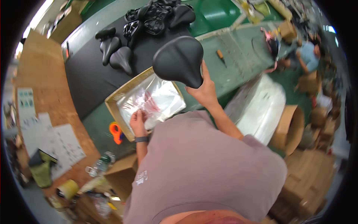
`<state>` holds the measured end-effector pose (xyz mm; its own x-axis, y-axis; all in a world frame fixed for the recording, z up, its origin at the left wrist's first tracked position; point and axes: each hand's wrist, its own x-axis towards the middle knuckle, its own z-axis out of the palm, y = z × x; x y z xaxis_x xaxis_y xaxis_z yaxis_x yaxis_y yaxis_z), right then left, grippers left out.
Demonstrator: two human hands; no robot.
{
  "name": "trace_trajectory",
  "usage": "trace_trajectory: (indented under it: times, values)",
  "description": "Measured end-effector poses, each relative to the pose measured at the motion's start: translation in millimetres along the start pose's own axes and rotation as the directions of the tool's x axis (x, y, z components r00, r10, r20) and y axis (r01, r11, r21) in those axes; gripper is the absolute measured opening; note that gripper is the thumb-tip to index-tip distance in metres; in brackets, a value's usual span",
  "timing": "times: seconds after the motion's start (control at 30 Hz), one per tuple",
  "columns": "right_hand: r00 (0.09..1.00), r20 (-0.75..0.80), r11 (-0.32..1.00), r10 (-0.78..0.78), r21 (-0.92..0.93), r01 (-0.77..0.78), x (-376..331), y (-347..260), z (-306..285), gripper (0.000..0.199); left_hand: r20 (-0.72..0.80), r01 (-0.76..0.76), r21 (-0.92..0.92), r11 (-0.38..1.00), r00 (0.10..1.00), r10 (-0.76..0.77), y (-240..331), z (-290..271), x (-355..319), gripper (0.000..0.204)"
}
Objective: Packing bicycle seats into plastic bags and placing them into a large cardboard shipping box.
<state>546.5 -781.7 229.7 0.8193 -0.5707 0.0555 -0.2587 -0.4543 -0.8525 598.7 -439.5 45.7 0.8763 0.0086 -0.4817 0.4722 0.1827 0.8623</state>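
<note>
A wide black bicycle saddle (178,58) is held up over the table by my right hand (204,89), which grips its narrow nose. My left hand (138,121) reaches into a shallow cardboard box (118,92) of clear plastic bags (167,96). Its fingers are bent together on the bags at the box's near left part; whether they pinch one bag or several is hard to see. Reddish print or strips show through the plastic beside those fingers.
More black saddles (121,59) lie on the black mat (84,78), with a heap of them (156,20) at the far edge. An orange-handled tool (220,55) and orange scissors (116,132) rest on the green table. A large plastic-wrapped bundle (257,104) stands right. Another person (308,56) sits far right.
</note>
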Motion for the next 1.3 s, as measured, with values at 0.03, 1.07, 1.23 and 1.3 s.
trace_trajectory:
  times: [0.03, 1.07, 1.23, 1.3]
  values:
    - [0.998, -0.048, 0.998, 0.034, 0.046, -0.031, -6.6, 0.5, -1.7, 0.124, 0.011, 0.002, -0.024, 1.000, 1.000, -0.002, 2.9, 3.2, -3.5, 0.020]
    - [0.426, 0.904, 0.221, -0.012, 0.418, -0.881, -33.7, 61.3, 61.5, 0.070, 0.378, -0.006, 0.067, 0.998, 0.926, -0.020, 30.7, 93.9, -26.6, 0.016]
    - [0.359, 0.928, 0.198, 0.101, 0.334, -0.921, -8.8, 68.1, 73.2, 0.044, 0.612, 0.307, 0.099, 0.947, 0.731, -0.301, 40.4, 90.8, -23.6, 0.023]
    - [0.409, 0.900, 0.206, 0.152, 0.376, -0.903, -0.6, 52.9, 61.0, 0.041, 0.628, 0.391, -0.014, 0.920, 0.720, -0.296, 58.8, 95.6, -28.6, 0.024]
